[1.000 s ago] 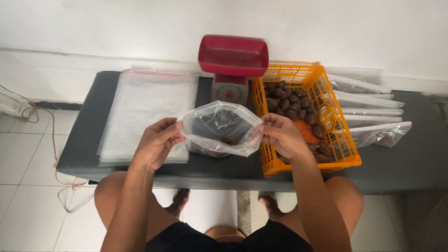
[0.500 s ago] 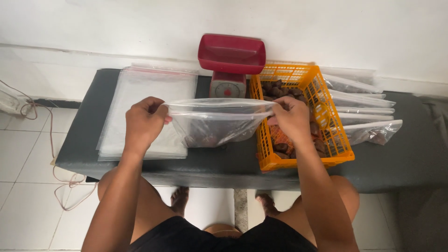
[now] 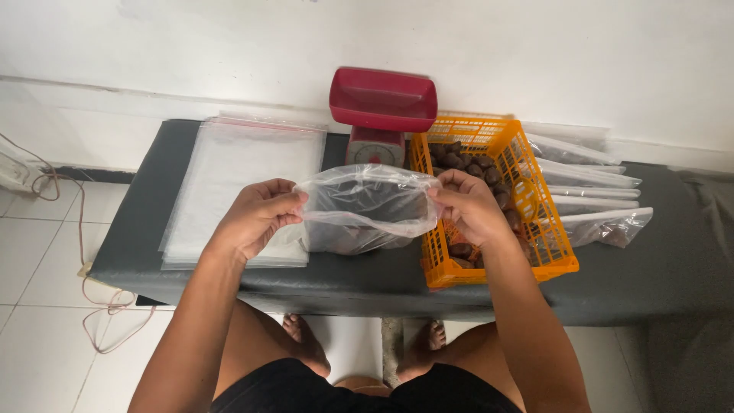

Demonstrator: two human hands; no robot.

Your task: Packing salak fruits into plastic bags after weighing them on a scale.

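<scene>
A clear plastic bag (image 3: 363,210) hangs between my two hands over the dark bench, its mouth held apart. My left hand (image 3: 256,216) pinches the bag's left rim. My right hand (image 3: 468,205) grips the right rim, just in front of the orange basket (image 3: 497,264). Dark brown round pieces (image 3: 466,160) fill the basket. Something dark shows through the bag, but I cannot tell whether it lies inside.
A red kitchen scale (image 3: 381,111) stands at the back against the white wall. A stack of flat clear bags (image 3: 245,180) lies on the left of the dark bench (image 3: 642,275). Filled clear bags (image 3: 592,187) lie right of the basket. A cable (image 3: 76,252) trails on the tiled floor.
The bag's mouth was open, then pulled flat and taut between my hands. Now my hands are closer together and the mouth gapes again.
</scene>
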